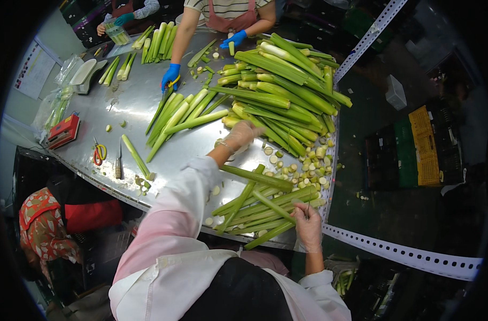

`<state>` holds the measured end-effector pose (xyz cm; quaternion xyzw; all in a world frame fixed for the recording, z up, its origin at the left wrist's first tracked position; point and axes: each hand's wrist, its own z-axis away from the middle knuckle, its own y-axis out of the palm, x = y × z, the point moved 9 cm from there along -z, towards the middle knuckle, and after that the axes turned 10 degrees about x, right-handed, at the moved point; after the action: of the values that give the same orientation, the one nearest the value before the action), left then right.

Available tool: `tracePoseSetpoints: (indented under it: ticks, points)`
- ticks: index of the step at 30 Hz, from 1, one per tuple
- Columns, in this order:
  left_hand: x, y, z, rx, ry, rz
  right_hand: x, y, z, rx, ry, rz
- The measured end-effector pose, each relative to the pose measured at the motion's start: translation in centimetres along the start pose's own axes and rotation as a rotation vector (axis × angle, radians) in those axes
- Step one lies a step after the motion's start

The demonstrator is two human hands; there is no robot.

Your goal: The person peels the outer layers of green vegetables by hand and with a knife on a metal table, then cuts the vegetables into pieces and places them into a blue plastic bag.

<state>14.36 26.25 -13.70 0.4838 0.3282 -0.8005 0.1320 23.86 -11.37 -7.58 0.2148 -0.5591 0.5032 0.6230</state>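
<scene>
A large heap of green stalks with pale bases (284,88) lies on the metal table (95,104). At the heap's lower left edge is my left hand (242,134), in a clear glove and slightly blurred; whether its fingers grip a stalk I cannot tell. My right hand (308,224), also in a clear glove, is by the near right corner, its fingers closed around a small, thin dark tool that is mostly hidden. Beside it lies a near pile of stalks (264,208). Cut round stalk pieces (312,164) are scattered between both piles. Trimmed pale stalks (179,112) lie left of the heap.
Across the table, a co-worker's blue-gloved hand (170,78) holds yellow-handled scissors; the other glove (234,39) holds a short stalk. Scissors (99,153), a knife (118,164) and a red device (64,130) lie left. A perforated white metal post (404,252) borders the right corner.
</scene>
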Motion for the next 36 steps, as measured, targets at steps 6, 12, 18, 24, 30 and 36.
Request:
tracePoseSetpoints:
  ticks: [6,12,18,24,30,36]
  points:
    - [3.7,1.2,-5.1,-0.532,-0.337,0.015,-2.3,-2.6,2.0,-0.12,0.035,0.011]
    - [3.6,2.6,-3.6,-0.562,-0.118,1.146,-3.8,-2.6,3.0,-0.124,0.143,-0.098]
    - [-2.8,-1.5,5.3,-0.217,0.328,1.066,-1.4,-2.4,1.5,-0.138,-0.028,0.064]
    - [-8.2,-1.1,14.8,0.196,0.338,0.528,12.3,-0.7,-0.2,-0.076,-0.242,0.506]
    - [-9.5,0.9,20.2,0.087,0.375,0.193,21.3,3.7,-0.1,0.045,-0.406,0.663]
    - [-10.9,1.6,23.6,-0.075,0.527,-0.057,22.5,5.9,0.8,0.084,-0.325,0.742]
